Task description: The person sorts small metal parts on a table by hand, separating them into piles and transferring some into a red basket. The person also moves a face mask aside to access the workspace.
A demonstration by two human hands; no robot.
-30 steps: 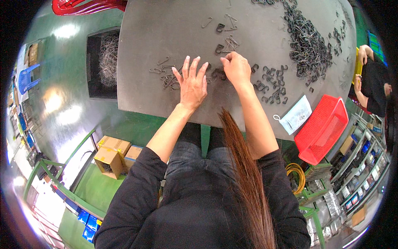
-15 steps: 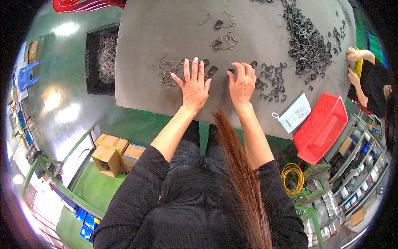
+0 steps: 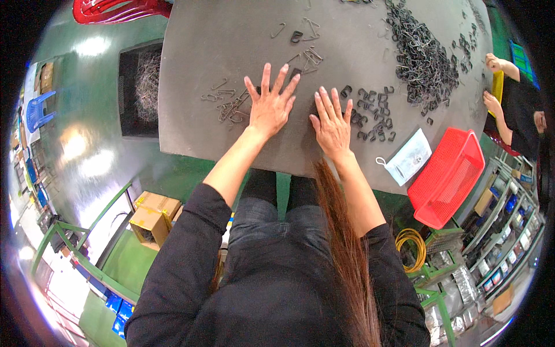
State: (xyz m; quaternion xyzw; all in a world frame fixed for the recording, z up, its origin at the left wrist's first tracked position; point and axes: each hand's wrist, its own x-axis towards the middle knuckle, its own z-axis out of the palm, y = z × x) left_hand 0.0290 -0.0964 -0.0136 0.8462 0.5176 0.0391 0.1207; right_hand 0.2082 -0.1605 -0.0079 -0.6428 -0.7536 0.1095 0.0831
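My left hand (image 3: 269,111) is over the table with its fingers spread, holding nothing. Beside it on the left lie thin bent wire pieces (image 3: 232,109); its fingertips reach toward a small black clip (image 3: 296,72) and more wire pieces (image 3: 313,56) farther up. My right hand (image 3: 334,128) rests flat, fingers stretched out, at the left edge of a loose group of small black clips (image 3: 378,113). Anything under the palms is hidden. Another black clip (image 3: 296,37) lies farther off, near a bent wire piece (image 3: 312,26).
A large heap of black clips (image 3: 419,58) covers the table's far right. At the near right edge are a pale blue pouch (image 3: 409,157) and a red basket (image 3: 442,185). Another person's hands (image 3: 492,103) are at the right edge. A black crate (image 3: 132,95) of wire stands left.
My left hand has moved slightly away from me, its fingers spreading wider. The right hand has straightened from a curled pose and come a little nearer, against the clip group.
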